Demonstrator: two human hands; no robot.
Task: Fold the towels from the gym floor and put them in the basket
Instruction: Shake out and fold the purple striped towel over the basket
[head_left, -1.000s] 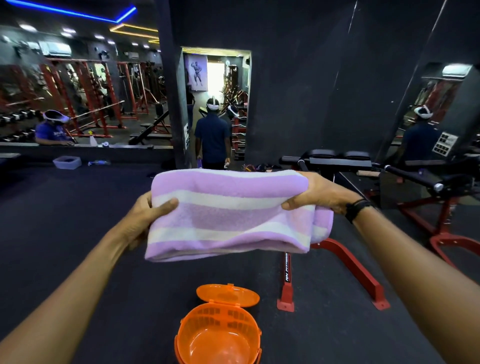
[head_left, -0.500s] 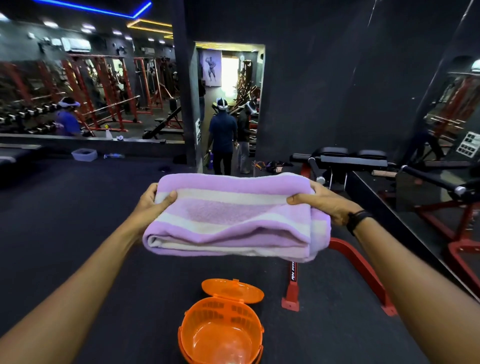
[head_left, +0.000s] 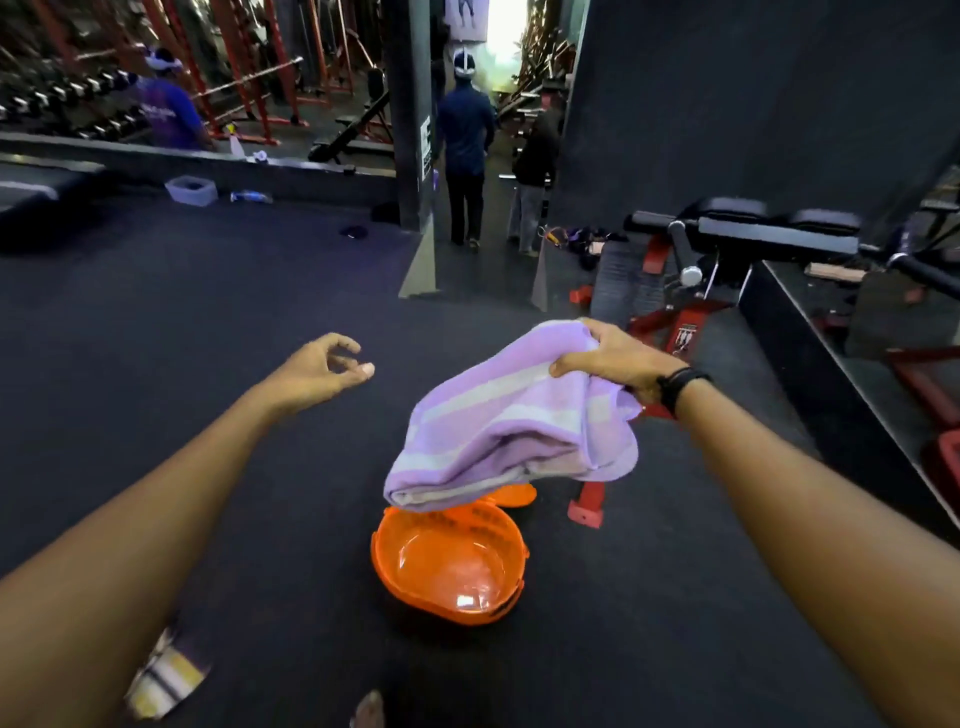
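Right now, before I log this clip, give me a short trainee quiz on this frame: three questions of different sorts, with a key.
1. True or false: both hands grip the purple towel.
2. Multiple choice: the orange basket is
A) holding a folded towel
B) with no towel inside, lid open
C) shut with its lid
3. Fill in: the towel's low end hangs above the basket's far ____.

Key:
1. False. Only the right hand grips it; the left hand holds nothing, fingers loosely curled.
2. B
3. rim
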